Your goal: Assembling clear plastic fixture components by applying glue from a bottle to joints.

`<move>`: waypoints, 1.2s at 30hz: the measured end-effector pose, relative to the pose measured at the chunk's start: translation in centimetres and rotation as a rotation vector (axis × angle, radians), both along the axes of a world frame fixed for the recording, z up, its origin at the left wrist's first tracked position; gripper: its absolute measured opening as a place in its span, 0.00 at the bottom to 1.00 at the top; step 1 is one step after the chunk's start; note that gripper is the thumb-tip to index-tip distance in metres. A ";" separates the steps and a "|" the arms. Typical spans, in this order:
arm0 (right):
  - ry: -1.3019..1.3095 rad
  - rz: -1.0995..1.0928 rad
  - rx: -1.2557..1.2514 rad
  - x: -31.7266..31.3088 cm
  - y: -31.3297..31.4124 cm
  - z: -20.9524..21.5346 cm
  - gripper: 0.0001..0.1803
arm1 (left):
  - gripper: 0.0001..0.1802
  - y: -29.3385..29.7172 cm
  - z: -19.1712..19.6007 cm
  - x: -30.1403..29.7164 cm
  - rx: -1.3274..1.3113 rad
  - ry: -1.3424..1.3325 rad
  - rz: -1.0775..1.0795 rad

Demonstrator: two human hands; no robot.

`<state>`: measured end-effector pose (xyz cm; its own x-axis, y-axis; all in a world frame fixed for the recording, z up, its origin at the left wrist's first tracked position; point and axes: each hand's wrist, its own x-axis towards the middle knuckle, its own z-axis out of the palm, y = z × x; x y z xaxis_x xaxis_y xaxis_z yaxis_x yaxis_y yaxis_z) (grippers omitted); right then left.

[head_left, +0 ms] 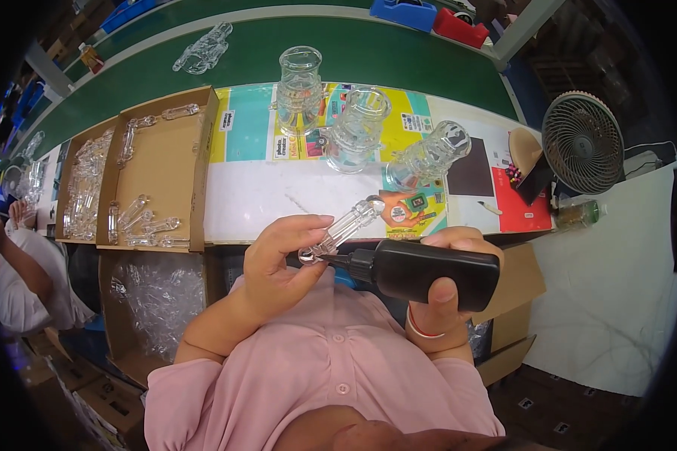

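Note:
My left hand (284, 259) is closed round the near end of a clear plastic arm-like piece (346, 225), which slants up and away to the right. In my right hand (451, 289) lies a black squeeze bottle (436, 272) on its side, fingers behind it and thumb in front. Its narrow black nozzle (335, 259) points left, its tip at the rounded near end of the clear piece; whether they touch I cannot tell. Beyond my hands stand two clear hollow figure bodies, one at the left (299, 94) and one in the middle (357, 128). A third body (429, 155) leans over at the right.
A divided cardboard tray (197, 177) with several clear pieces sits at the left. Below it is a box of crumpled clear film (162, 301). A fan (583, 143) stands right. Tape dispensers (459, 28) are at the back. Another person (34, 270) works at far left.

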<state>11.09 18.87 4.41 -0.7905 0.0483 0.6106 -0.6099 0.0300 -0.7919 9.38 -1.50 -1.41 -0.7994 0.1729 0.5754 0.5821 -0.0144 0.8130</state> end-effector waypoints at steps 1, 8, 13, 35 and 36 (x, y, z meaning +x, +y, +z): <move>0.001 -0.001 0.001 0.0 0.1 0.0 0.24 | 0.27 -0.1 0.1 -0.1 -0.059 0.038 0.032; 0.116 -0.002 0.272 0.9 1.0 1.1 0.24 | 0.26 0.1 0.5 -0.1 -0.103 0.069 0.095; 0.092 -0.152 0.415 2.0 0.1 1.4 0.29 | 0.26 0.1 0.6 -0.1 -0.130 0.053 0.122; 0.659 0.013 0.207 -0.1 0.0 -1.0 0.23 | 0.23 -0.8 1.3 0.5 0.454 -0.700 -0.500; 0.658 0.010 0.208 -0.1 0.1 -1.0 0.23 | 0.23 -0.8 1.3 0.4 0.449 -0.701 -0.495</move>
<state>11.00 18.95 3.42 -0.2523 -0.1272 0.9592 -0.9627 0.1334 -0.2355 9.82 -2.34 -0.09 -0.8818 0.4628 0.0903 -0.1885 -0.5215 0.8322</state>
